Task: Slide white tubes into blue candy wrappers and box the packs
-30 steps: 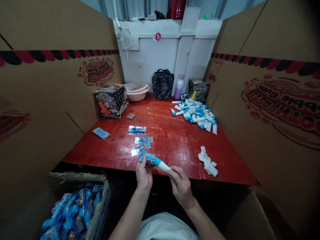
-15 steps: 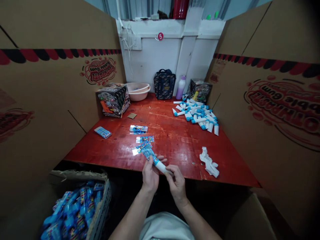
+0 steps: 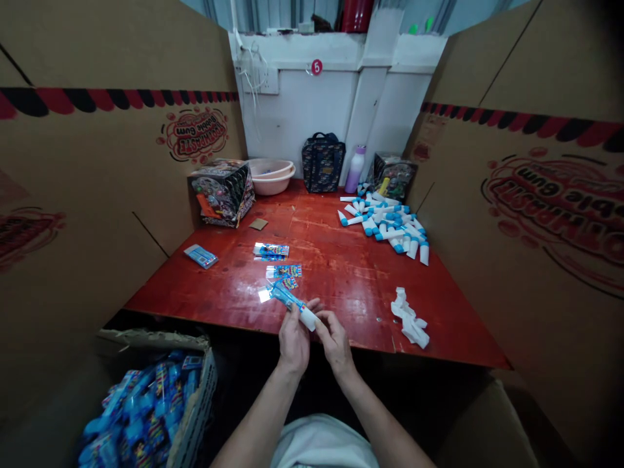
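Near the table's front edge my left hand [image 3: 294,341] is closed on a blue printed plastic sleeve [image 3: 285,296], its thumb on top and fingers partly hidden beneath. A white tube [image 3: 308,318] sits part way inside that sleeve, its white end sticking out toward me. My right hand [image 3: 335,339] pinches this end between thumb and fingers. Just beyond the hands lie more printed sleeves [image 3: 284,272] and a small stack of sleeves [image 3: 271,250]. A pile of white tubes with blue caps [image 3: 390,221] spreads over the table's far right.
Cardboard walls flank the red table [image 3: 331,273]. An open box of filled blue packets [image 3: 146,403] stands below left. Crumpled white tissue [image 3: 409,318] lies right. Display boxes [image 3: 221,194], pink basins [image 3: 271,179], a dark bag [image 3: 323,162] and a purple bottle [image 3: 355,170] line the back.
My right hand has moved left toward my left hand, and the tube has slid deeper into the sleeve, so less of its white end shows.
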`<state>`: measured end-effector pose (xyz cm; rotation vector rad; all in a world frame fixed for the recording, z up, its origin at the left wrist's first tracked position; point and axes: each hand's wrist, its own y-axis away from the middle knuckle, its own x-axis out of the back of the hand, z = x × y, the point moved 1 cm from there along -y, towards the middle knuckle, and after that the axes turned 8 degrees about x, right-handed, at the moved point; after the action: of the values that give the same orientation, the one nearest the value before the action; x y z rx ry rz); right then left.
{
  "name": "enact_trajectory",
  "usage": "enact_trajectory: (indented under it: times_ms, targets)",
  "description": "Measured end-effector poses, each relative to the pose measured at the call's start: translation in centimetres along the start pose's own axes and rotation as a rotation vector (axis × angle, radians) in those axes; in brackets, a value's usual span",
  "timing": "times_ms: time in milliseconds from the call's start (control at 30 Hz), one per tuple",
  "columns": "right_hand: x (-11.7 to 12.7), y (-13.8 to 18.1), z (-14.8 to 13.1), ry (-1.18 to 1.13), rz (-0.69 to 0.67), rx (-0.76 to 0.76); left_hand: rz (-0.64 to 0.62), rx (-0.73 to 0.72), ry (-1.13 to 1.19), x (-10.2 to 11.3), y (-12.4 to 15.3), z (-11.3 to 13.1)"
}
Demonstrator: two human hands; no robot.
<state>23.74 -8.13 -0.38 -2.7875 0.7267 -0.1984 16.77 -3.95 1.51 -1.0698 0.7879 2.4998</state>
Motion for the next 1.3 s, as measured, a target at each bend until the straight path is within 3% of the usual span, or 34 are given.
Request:
enact_trajectory:
  times_ms: [233,467,567,733,900,1133,1300]
  targets:
    - [0.9,0.2,0.6,0.102,-0.086,-0.068,-0.056,0.019,-0.218,0.8,0.3,-0.9]
    - [1.8,0.1,0.6,-0.124,-0.404,-0.146,-0.054,0.138,0.215,0.8,0.5,3.9]
    - [1.6,0.4,0.8,-0.179,-0.388,-0.154,-0.043,0.15,0.286,1.1,0.9,3.6]
    - [1.0,0.7,0.7,-0.077,-0.387,-0.112,-0.044,0.185,0.306,1.7,1.1,2.3]
    - [0.2,0.5,0.5,0.054,-0.441,0.001,-0.045,0.154,0.3,2.7,1.5,3.1]
    - [-3.8,0.2,-0.2,0.2,-0.592,0.189,0.173,0.013,0.2,6.7,3.5,6.2]
    - [-4.7,0.3,-0.9,0.397,-0.629,0.288,0.387,-0.146,0.077,10.8,6.6,10.6]
